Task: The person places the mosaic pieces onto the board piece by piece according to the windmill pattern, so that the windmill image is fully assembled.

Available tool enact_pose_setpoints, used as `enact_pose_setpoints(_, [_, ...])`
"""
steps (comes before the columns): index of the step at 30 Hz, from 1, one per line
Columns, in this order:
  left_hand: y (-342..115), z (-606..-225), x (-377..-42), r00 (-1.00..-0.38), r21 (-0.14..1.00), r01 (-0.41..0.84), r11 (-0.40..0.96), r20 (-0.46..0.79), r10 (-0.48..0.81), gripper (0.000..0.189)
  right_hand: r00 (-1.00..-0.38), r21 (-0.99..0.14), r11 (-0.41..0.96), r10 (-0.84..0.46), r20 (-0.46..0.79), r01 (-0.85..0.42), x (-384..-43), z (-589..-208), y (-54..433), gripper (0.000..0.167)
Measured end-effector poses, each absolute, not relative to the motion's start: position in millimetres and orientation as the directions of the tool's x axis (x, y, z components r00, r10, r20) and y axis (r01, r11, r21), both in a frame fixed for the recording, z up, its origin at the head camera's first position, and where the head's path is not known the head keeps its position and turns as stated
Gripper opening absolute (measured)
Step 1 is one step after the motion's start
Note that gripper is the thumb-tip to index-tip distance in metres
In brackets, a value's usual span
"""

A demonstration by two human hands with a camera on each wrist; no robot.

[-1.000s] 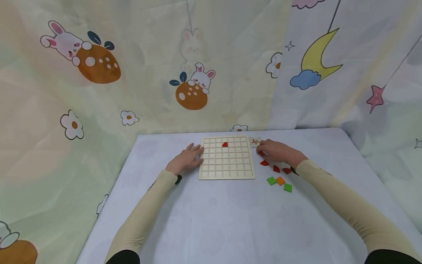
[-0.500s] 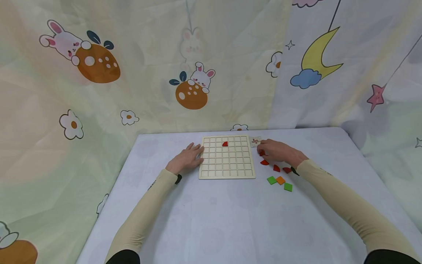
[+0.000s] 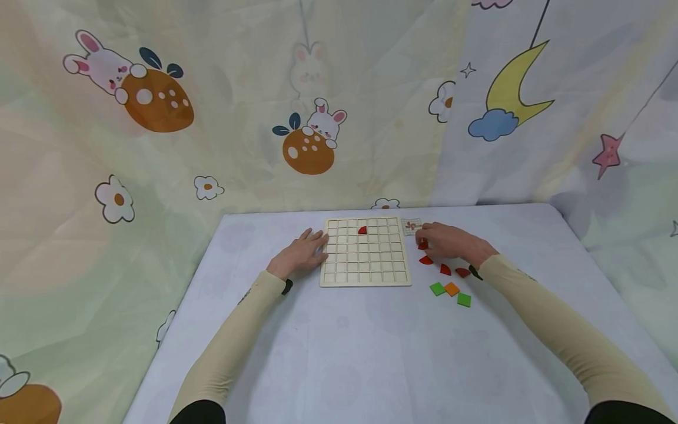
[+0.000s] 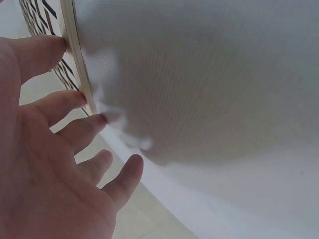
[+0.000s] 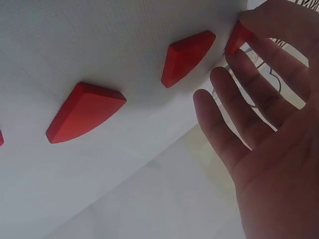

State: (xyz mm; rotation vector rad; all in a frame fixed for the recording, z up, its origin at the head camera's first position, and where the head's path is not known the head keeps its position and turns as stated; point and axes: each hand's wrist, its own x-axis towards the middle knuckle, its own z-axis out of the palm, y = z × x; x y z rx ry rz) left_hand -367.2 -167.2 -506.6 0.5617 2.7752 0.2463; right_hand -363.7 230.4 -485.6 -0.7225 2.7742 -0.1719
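A pale wooden grid board lies on the table, with a red quarter-circle piece set in one of its upper cells. My left hand has its fingers spread, the tips touching the board's left edge; the left wrist view shows the thumb and fingertips against that edge. Right of the board, my right hand pinches another red quarter-circle piece between thumb and fingers, low at the tabletop. Further red quarter-circle pieces lie close by it. A small printed pattern card sits beyond its fingertips.
Two green squares and an orange square lie in front of the red pieces, to the right of the board. A white cloth covers the table. Behind its far edge hangs a printed curtain.
The red piece at my right fingertips shows more than a second ago, as the hand has shifted slightly. My left hand has stayed at the board's edge.
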Motion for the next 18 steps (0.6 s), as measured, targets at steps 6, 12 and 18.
enact_pose_setpoints(6, [-167.5,-506.6,-366.7,-0.878,0.226,0.357,0.906,-0.251,0.408,0.064,-0.833,-0.183,0.858,-0.511,-0.212,-0.48,-362.6,-484.4,231.0,0.018])
enact_pose_setpoints(12, [-167.2,-506.6,-366.6,-0.877,0.214,0.365,0.906,-0.249,0.412,0.064,-0.831,-0.178,0.853,-0.52,-0.199,-0.491,-364.8,-486.8,231.4,0.017])
enact_pose_setpoints(18, [-166.0,-504.0,-366.2,-0.877,0.225,0.359,0.906,-0.251,0.41,0.064,-0.825,-0.174,0.845,-0.532,-0.189,-0.505,-367.0,-491.0,230.4,0.016])
